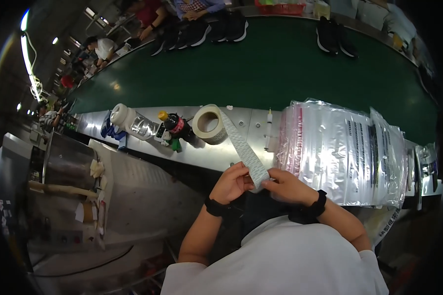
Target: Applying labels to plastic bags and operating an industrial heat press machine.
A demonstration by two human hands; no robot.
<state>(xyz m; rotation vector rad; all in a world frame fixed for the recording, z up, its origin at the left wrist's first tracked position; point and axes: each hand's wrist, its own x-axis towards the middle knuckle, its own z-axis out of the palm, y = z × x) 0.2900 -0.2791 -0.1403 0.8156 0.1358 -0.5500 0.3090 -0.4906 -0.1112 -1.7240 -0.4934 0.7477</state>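
Observation:
A roll of white printed labels (216,135) stands on the metal ledge in front of me. Its label strip (244,150) runs down toward my body and bends over at the near end. My left hand (231,184) has its fingers curled and closed at the left edge of that end. From the other side my right hand (291,187) pinches the strip between thumb and fingers. Right of the strip lies a thick stack of clear plastic bags (330,147). A white pen-like tube with a yellow tip (269,120) lies between the roll and the bags.
A dark bottle with a yellow cap (176,124) and a clear jar (142,127) stand left of the roll. Beyond the ledge runs a green conveyor belt (261,69) carrying black shoes (198,34). People sit along its far side. A metal machine (133,191) stands at left.

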